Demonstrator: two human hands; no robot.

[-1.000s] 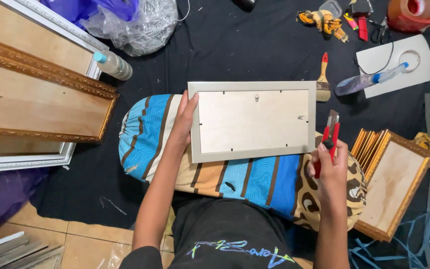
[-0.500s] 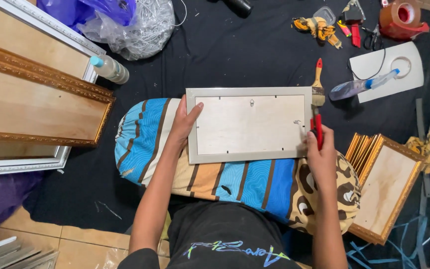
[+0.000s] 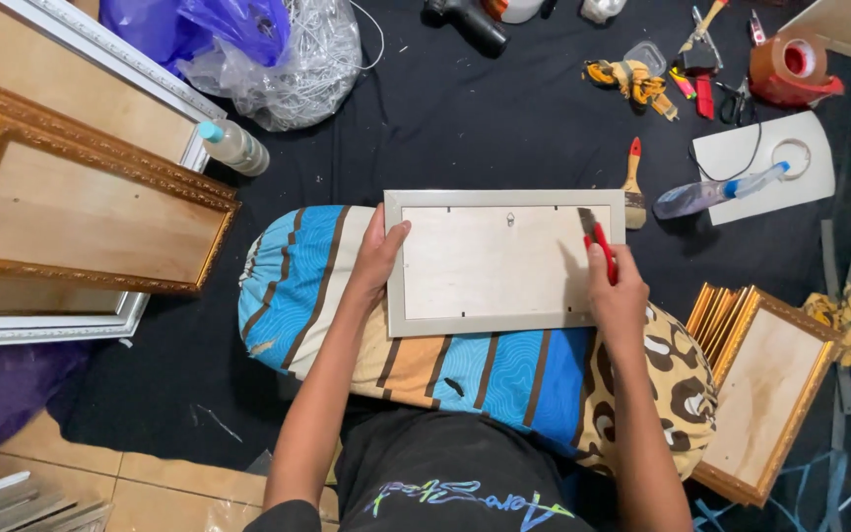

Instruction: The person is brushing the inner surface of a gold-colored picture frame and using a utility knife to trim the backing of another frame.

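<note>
Fingers of my left hand [image 3: 378,258] lie spread on the picture frame's [image 3: 504,262] left edge, while my right hand [image 3: 619,296] pinches red pliers [image 3: 601,246] against its right side.

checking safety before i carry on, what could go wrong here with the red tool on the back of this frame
The picture frame lies face down on a soft striped cushion, so it may rock under pressure. The right hand presses the red-handled tool at the backing's right edge; a slip could gouge the board. The left hand steadies only the left side.

White picture frame [image 3: 504,261] (face down) lies flat on striped cushion [image 3: 317,286].
</note>
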